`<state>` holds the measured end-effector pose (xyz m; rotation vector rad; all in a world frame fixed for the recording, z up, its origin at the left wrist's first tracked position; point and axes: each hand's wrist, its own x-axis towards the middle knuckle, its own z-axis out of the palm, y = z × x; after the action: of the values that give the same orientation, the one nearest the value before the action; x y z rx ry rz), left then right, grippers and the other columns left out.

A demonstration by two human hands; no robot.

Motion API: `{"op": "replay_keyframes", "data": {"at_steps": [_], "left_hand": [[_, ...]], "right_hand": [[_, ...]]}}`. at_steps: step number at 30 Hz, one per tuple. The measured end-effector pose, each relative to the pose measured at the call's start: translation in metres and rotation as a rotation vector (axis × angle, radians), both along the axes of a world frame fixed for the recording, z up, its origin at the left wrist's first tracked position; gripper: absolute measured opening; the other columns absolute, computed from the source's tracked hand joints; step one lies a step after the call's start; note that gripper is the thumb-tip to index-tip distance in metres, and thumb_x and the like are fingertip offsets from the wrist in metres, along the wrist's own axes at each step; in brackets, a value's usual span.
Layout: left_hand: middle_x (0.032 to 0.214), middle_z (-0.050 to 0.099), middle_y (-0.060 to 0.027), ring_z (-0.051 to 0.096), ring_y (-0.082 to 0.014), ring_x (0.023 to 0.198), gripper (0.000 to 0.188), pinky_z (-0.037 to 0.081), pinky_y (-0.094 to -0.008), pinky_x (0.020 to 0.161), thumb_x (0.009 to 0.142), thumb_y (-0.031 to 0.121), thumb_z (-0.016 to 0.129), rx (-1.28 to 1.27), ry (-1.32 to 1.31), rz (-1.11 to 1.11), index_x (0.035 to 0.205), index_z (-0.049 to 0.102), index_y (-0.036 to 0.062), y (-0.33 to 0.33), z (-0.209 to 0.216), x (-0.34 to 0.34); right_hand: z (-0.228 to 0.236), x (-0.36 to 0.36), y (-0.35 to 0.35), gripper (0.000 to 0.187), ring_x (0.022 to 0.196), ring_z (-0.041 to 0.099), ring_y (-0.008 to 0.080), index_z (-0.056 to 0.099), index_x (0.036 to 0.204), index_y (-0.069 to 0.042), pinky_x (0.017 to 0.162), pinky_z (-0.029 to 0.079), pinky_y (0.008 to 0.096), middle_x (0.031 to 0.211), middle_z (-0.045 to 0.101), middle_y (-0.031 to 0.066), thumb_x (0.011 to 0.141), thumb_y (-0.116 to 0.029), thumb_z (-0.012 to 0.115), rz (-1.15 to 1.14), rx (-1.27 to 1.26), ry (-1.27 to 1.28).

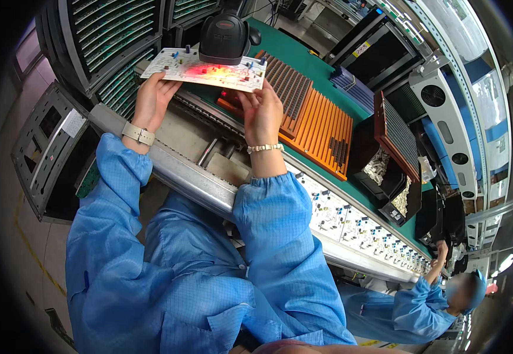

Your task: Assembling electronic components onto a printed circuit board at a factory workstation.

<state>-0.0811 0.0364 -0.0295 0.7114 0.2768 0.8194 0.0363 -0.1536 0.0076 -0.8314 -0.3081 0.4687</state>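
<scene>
Both hands hold up a white circuit board [174, 64] with small blue, black and brown parts standing on it. My left hand [152, 103] grips its near left edge, with a beige watch on the wrist. At the near right edge my right hand [263, 112] pinches the board, and a beaded bracelet circles that wrist. Just above the board hangs a black barcode scanner [225, 36], casting a red glow on the board's middle. The fingertips under the board are partly hidden.
Below the hands runs a metal conveyor rail [188, 180]; more populated boards [351, 227] line it rightward. Orange and brown slotted trays [321, 127] lie on the green bench. Board racks [115, 29] stand left. A black bin [380, 177] and a co-worker in blue [421, 312] are right.
</scene>
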Motion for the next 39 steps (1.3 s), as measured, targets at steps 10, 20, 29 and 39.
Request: {"op": "replay_keyframes", "data": {"at_steps": [10, 20, 29, 39], "left_hand": [[0.125, 0.058, -0.0144, 0.054, -0.0257, 0.116, 0.037, 0.041, -0.0399, 0.107, 0.094, 0.021, 0.055, -0.182, 0.002, 0.027, 0.123, 0.053, -0.0018, 0.013, -0.008, -0.001], [0.122, 0.061, -0.0098, 0.058, -0.0218, 0.112, 0.034, 0.043, -0.0383, 0.103, 0.095, 0.023, 0.054, -0.176, 0.012, 0.081, 0.122, 0.056, 0.0023, 0.011, -0.008, -0.001], [0.121, 0.061, -0.0104, 0.057, -0.0223, 0.112, 0.036, 0.042, -0.0390, 0.104, 0.097, 0.027, 0.052, -0.101, -0.005, 0.034, 0.123, 0.055, 0.0017, 0.009, -0.004, -0.001], [0.125, 0.056, -0.0110, 0.054, -0.0233, 0.114, 0.042, 0.041, -0.0388, 0.104, 0.096, 0.033, 0.053, -0.133, -0.078, 0.064, 0.124, 0.052, 0.0020, 0.013, -0.004, -0.003]], "right_hand": [[0.003, 0.000, -0.008, 0.037, 0.098, 0.063, 0.0200, 0.056, 0.126, 0.003, 0.082, 0.052, 0.0342, 0.104, 0.064, 0.0107, 0.099, -0.020, 0.047, -0.194, -0.027, -0.004], [0.006, -0.002, -0.007, 0.039, 0.094, 0.066, 0.0172, 0.053, 0.129, 0.005, 0.076, 0.055, 0.0275, 0.110, 0.067, 0.0120, 0.097, -0.011, 0.037, -0.222, -0.066, 0.021], [0.007, 0.000, -0.009, 0.040, 0.097, 0.066, 0.0190, 0.052, 0.130, 0.005, 0.077, 0.055, 0.0300, 0.113, 0.066, 0.0140, 0.097, -0.012, 0.038, -0.255, -0.054, 0.042], [0.006, -0.001, -0.007, 0.034, 0.102, 0.066, 0.0254, 0.054, 0.120, 0.008, 0.084, 0.058, 0.0367, 0.111, 0.065, 0.0161, 0.098, -0.016, 0.045, -0.146, -0.034, -0.046]]}}
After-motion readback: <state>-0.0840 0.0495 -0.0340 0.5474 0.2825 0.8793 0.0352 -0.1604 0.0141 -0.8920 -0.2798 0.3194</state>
